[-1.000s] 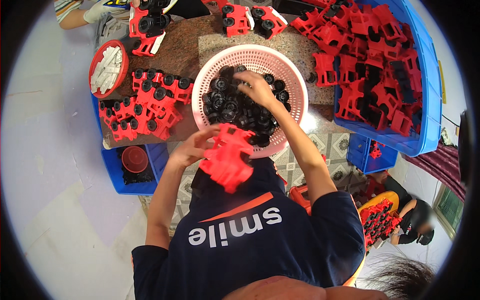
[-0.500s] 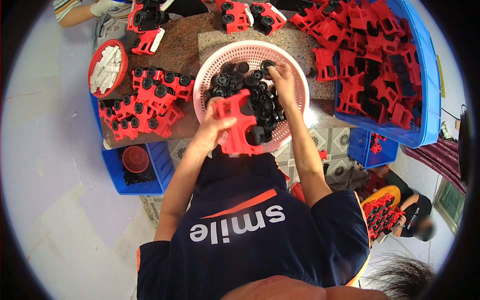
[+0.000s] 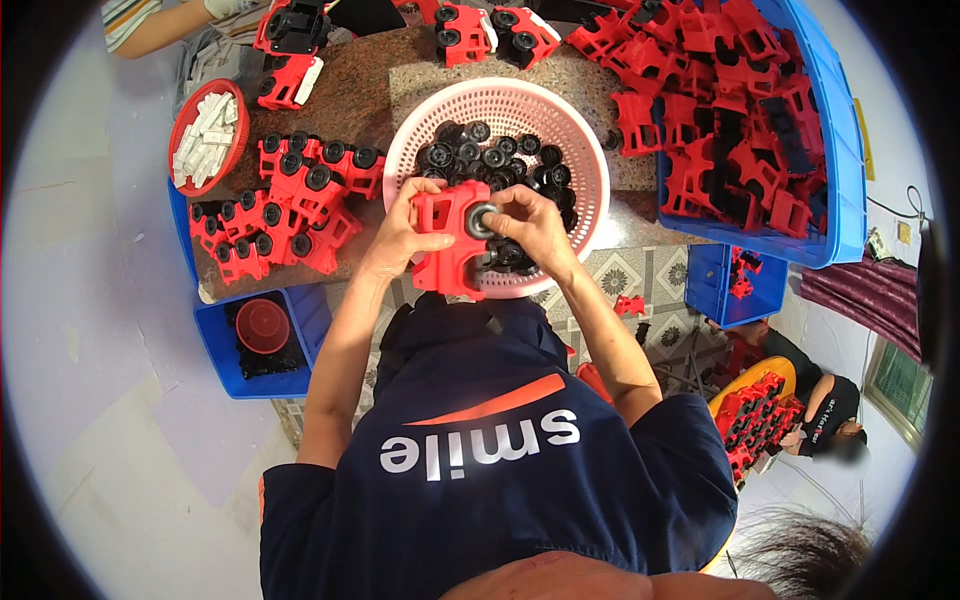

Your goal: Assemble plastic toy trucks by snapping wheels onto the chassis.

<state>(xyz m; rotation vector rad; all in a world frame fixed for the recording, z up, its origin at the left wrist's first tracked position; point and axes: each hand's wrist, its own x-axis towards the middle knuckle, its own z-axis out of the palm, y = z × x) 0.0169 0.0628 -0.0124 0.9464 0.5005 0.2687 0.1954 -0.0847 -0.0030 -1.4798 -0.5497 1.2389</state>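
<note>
My left hand [image 3: 405, 238] grips a red plastic toy car body [image 3: 436, 272] by its left side, over the near part of a pink perforated basket [image 3: 597, 190]. Between the fingers of my right hand [image 3: 535, 228] is a black toy wheel [image 3: 481, 220], pressed against a wheel arch on the body's right side. Loose black wheels [image 3: 492, 157] fill the basket's middle beyond both hands. Whether the wheel sits on an axle cannot be made out.
On the left lie red car bodies with wheels [image 3: 312, 190] and a red basket of white parts [image 3: 240, 140]. A blue crate [image 3: 848, 215] heaped with red bodies stands right. Blue bins [image 3: 222, 362] sit lower. A co-worker's gloved hand [image 3: 228, 8] is at the far left; another person sits lower right.
My right hand has come from the basket's far side toward me, bringing a wheel to the car body. My left hand has shifted slightly left, holding the body more upright.
</note>
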